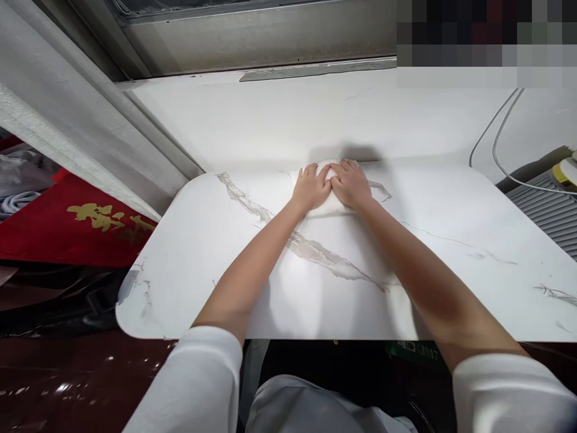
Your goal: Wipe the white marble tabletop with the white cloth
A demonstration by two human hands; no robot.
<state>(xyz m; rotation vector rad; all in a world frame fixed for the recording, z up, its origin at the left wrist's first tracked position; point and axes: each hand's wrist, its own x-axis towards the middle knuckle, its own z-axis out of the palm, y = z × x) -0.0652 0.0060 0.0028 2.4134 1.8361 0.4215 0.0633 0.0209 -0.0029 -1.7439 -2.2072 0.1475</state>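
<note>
Both hands rest side by side on a soft white folded bundle, which looks like cloth [328,207], near the far edge of a white marble-patterned table [180,258]. My left hand [311,187] lies palm down on its left part, fingers apart and pointing away from me. My right hand [352,184] presses flat on its right part with the fingers stretched forward. The two thumbs come close together over the middle. Much of the bundle is hidden beneath the hands.
A white wall [279,120] rises behind the table, below a metal window frame [270,36]. White cables [494,144] hang at the right, near a grey ribbed object [545,201]. On the left are a pale post [99,108] and a red cloth with gold characters [49,231].
</note>
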